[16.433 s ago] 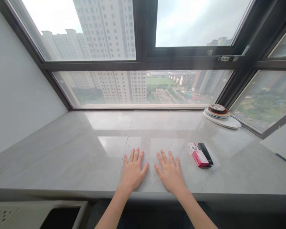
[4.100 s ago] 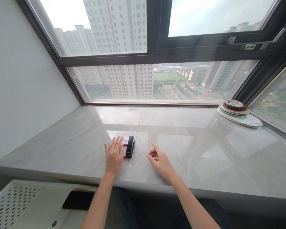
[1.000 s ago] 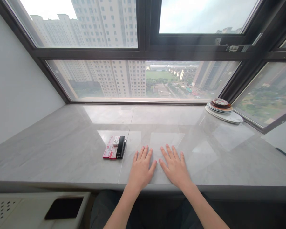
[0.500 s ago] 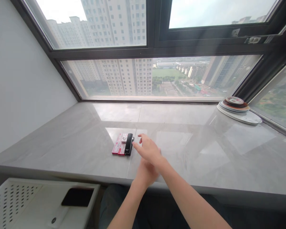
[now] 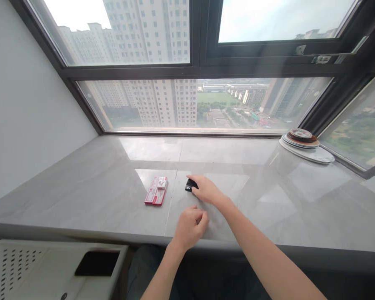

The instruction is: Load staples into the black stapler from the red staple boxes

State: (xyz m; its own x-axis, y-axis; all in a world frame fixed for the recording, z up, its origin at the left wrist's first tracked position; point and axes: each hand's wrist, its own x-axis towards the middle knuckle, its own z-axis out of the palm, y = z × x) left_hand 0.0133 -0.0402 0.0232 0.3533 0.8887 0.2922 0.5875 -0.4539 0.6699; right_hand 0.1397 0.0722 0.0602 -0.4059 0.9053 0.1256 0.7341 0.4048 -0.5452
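A black stapler (image 5: 192,183) is on the grey stone ledge, with my right hand (image 5: 205,189) closed around it from the right. The hand covers much of its body; its front end shows at the left. Nearer the ledge's front edge, my left hand (image 5: 191,225) is curled closed, and I see nothing in its fingers. Left of both hands lie two flat pink-and-white boxes (image 5: 151,196), side by side. A small white box (image 5: 162,182) rests on top of them near their far end.
A stack of round plates (image 5: 318,155) stands at the ledge's far right corner by the window. Below left is a white cabinet (image 5: 50,271) with a perforated panel, with a dark phone-like slab (image 5: 97,263) on it. A wall (image 5: 34,125) bounds the left side.
My right hand has taken the stapler from beside the boxes and moved it right. My hands, crossed before, are now apart, and the left has curled closed.
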